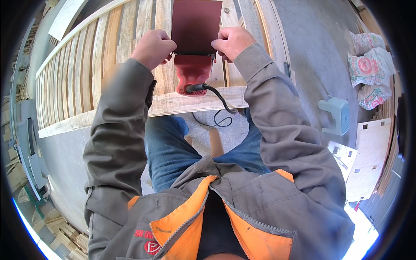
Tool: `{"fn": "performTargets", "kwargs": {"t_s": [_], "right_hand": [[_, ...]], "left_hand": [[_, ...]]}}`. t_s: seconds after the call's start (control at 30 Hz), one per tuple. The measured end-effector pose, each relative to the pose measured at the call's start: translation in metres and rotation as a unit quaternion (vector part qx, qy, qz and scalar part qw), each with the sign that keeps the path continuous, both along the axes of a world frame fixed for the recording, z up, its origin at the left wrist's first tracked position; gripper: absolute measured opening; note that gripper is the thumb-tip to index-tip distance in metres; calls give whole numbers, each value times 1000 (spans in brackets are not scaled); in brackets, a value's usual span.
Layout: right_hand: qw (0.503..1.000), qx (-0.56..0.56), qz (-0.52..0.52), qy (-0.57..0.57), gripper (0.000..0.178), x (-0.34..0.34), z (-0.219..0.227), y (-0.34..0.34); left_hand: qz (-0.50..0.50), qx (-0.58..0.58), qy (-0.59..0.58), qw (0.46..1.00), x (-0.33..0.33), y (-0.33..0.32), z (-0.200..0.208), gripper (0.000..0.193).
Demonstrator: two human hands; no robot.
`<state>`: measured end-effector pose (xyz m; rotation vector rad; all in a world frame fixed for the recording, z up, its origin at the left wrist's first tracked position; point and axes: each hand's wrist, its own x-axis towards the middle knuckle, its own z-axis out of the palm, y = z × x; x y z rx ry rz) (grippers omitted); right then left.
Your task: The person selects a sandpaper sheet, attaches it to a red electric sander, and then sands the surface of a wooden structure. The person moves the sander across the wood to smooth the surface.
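A red electric sander (192,73) rests on the slatted wooden panel (164,104), its black cord coming out of the end nearest me. Over its far part stands a dark reddish-brown sheet of sandpaper (197,26). At the sheet's lower left corner my left hand (152,47) is closed, thumb and finger pinching the edge. My right hand (234,42) pinches the opposite edge, with its other fingers curled beside the sander's clamp lever. How the sheet's lower edge sits against the sander is hard to make out.
The cord (221,119) hangs over the panel's near edge and loops between my legs. On the right stand a blue-grey plastic stool (336,115), several printed sacks (370,69) and pale boards (368,160). Machinery (30,143) and wood pieces line the left side.
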<state>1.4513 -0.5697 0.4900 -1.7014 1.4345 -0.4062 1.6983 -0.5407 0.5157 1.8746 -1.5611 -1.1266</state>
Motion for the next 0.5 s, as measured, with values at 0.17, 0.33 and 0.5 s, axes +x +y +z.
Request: {"fn": "performTargets", "kwargs": {"t_s": [0.17, 0.33, 0.5], "right_hand": [[999, 23, -8, -31, 23, -1, 0, 2], [997, 50, -22, -63, 21, -3, 2, 3], [992, 48, -44, -110, 20, -3, 2, 7]], "left_hand": [[40, -12, 70, 997, 1, 3, -6, 17], [50, -21, 135, 989, 9, 1, -16, 11], [33, -70, 155, 985, 15, 0, -25, 8]]}}
